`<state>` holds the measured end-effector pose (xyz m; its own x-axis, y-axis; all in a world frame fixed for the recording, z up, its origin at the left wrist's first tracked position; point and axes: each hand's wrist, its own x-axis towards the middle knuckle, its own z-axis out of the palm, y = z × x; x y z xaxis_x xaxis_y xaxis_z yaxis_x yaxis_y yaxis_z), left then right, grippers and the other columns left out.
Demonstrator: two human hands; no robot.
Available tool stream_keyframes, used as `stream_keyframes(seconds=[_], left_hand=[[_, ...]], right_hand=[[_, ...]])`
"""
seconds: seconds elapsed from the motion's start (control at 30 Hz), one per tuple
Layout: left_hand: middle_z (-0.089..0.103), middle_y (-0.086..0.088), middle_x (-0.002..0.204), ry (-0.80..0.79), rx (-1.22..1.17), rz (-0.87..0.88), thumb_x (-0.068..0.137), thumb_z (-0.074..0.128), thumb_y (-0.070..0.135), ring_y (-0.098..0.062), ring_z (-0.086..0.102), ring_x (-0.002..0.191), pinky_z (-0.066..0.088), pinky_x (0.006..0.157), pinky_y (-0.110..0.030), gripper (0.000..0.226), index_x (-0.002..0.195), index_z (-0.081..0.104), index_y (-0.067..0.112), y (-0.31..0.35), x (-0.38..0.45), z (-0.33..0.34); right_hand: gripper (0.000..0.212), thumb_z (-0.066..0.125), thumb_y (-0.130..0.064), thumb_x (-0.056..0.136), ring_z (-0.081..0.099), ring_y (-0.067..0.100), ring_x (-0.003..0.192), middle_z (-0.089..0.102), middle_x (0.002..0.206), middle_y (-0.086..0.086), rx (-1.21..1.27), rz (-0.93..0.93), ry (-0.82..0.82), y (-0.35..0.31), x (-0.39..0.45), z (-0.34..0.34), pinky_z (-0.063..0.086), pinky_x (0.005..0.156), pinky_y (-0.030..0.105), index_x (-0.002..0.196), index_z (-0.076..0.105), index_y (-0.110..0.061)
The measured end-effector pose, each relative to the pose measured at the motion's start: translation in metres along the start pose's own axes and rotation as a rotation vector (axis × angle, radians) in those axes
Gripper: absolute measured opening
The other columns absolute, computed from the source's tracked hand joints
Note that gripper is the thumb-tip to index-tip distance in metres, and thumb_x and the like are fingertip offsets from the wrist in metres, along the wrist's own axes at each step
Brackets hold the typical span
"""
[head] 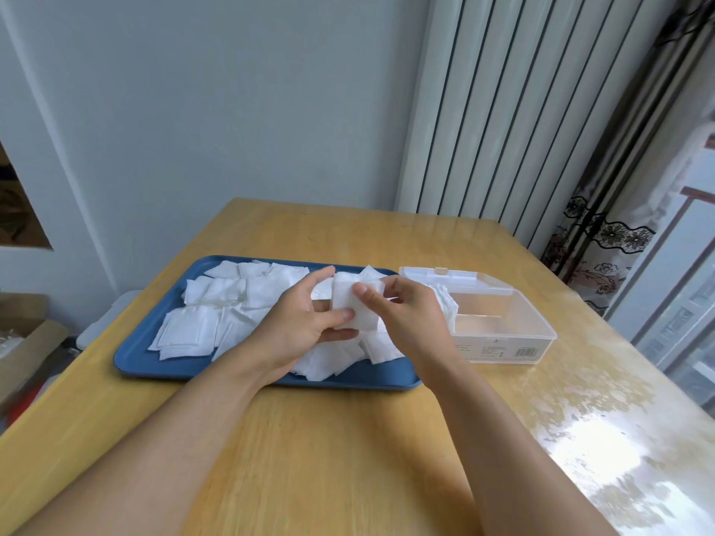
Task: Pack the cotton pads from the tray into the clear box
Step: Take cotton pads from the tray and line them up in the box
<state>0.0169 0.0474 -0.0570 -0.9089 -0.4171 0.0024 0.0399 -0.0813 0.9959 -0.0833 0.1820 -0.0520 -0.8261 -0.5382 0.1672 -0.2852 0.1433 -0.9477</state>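
A blue tray (147, 359) lies on the wooden table with several white square cotton pads (228, 292) scattered across it. Above the tray's right half, my left hand (305, 323) and my right hand (406, 315) together hold a small stack of cotton pads (354, 303), thumbs on top and fingers underneath. Right of the tray stands the clear box (514, 342) with its lid open toward the back. A stack of pads (447, 303) stands in the box's left compartment. The other compartments look bare.
The wooden table (348, 439) runs to a grey wall at the back. A white ribbed radiator (503, 110) and a patterned curtain (603, 241) stand behind the box. Cardboard boxes (27, 342) sit on the floor at the left.
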Motion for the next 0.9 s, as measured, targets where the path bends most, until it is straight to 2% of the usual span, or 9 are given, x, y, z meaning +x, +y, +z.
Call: stream_keyframes(seconds=[0.07,0.13,0.2,0.3,0.47,0.57,0.67,0.8,0.9], left_hand=[[0.078,-0.012,0.099,-0.005,0.038,0.018,0.096,0.063,-0.003,-0.026,0.076,0.096,0.063,0.084,-0.037,0.07,0.155,0.033,0.021,0.0,0.0,-0.002],[0.079,-0.012,0.097,-0.068,0.056,0.014,0.099,0.06,0.0,-0.03,0.076,0.093,0.063,0.08,-0.034,0.06,0.151,0.038,0.022,0.0,-0.002,-0.001],[0.079,-0.012,0.101,-0.053,0.041,0.01,0.102,0.057,0.004,-0.033,0.076,0.091,0.062,0.076,-0.032,0.051,0.148,0.041,0.02,-0.001,0.0,-0.001],[0.079,-0.011,0.103,0.06,0.001,0.005,0.104,0.054,0.006,-0.033,0.076,0.093,0.062,0.083,-0.036,0.042,0.145,0.045,0.014,-0.004,0.002,-0.004],[0.077,-0.011,0.11,0.063,-0.091,-0.009,0.101,0.06,0.008,-0.03,0.075,0.1,0.058,0.093,-0.039,0.036,0.136,0.054,0.013,-0.003,0.002,-0.003],[0.077,-0.011,0.11,0.072,-0.1,0.007,0.099,0.062,0.006,-0.029,0.075,0.1,0.058,0.092,-0.037,0.034,0.132,0.057,0.014,-0.005,0.003,0.0],[0.078,-0.011,0.105,0.136,-0.118,0.048,0.099,0.058,-0.002,-0.031,0.076,0.098,0.058,0.091,-0.039,0.031,0.126,0.061,0.012,-0.008,0.006,0.0],[0.078,-0.011,0.102,0.196,-0.158,0.07,0.099,0.055,-0.006,-0.032,0.076,0.095,0.059,0.083,-0.035,0.029,0.122,0.063,0.009,-0.01,0.008,-0.002],[0.079,-0.011,0.101,0.209,-0.17,0.059,0.098,0.057,-0.004,-0.03,0.076,0.094,0.06,0.081,-0.032,0.027,0.121,0.063,0.009,-0.009,0.009,-0.003]], right_hand=[[0.024,0.075,-0.043,0.088,0.068,0.009,0.081,0.074,0.086,-0.003,-0.023,0.014,-0.06,-0.001,-0.001,0.0,0.052,0.076,0.028,0.086,0.073,-0.019],[0.025,0.076,-0.039,0.089,0.064,0.01,0.072,0.074,0.082,0.005,-0.043,0.002,-0.06,-0.002,-0.003,0.0,0.049,0.068,0.028,0.085,0.073,-0.014],[0.021,0.076,-0.034,0.089,0.058,0.008,0.062,0.069,0.071,0.002,0.007,-0.042,0.085,-0.008,-0.002,-0.003,0.045,0.06,0.027,0.079,0.07,-0.016],[0.008,0.077,-0.028,0.088,0.066,0.005,0.067,0.072,0.074,-0.006,0.092,-0.113,0.388,-0.017,0.004,-0.032,0.053,0.063,0.027,0.086,0.07,-0.024],[0.016,0.065,-0.021,0.092,0.065,0.015,0.074,0.068,0.078,-0.008,-0.356,-0.098,0.541,-0.015,0.016,-0.095,0.045,0.057,0.022,0.104,0.076,-0.02],[0.02,0.057,-0.016,0.088,0.053,0.03,0.063,0.058,0.062,0.008,-0.612,0.022,0.509,0.003,0.021,-0.118,0.032,0.049,0.028,0.08,0.072,-0.007],[0.022,0.056,-0.008,0.08,0.033,0.024,0.053,0.038,0.055,0.007,-0.76,0.142,0.44,0.023,0.026,-0.12,0.022,0.047,0.03,0.063,0.058,0.006],[0.024,0.057,-0.004,0.075,0.028,0.022,0.051,0.031,0.05,0.002,-0.795,0.193,0.382,0.03,0.035,-0.106,0.017,0.046,0.027,0.057,0.041,-0.008],[0.022,0.062,-0.021,0.082,0.037,0.02,0.048,0.044,0.055,-0.002,-0.895,0.284,0.378,0.035,0.04,-0.098,0.019,0.044,0.024,0.066,0.048,-0.015]])
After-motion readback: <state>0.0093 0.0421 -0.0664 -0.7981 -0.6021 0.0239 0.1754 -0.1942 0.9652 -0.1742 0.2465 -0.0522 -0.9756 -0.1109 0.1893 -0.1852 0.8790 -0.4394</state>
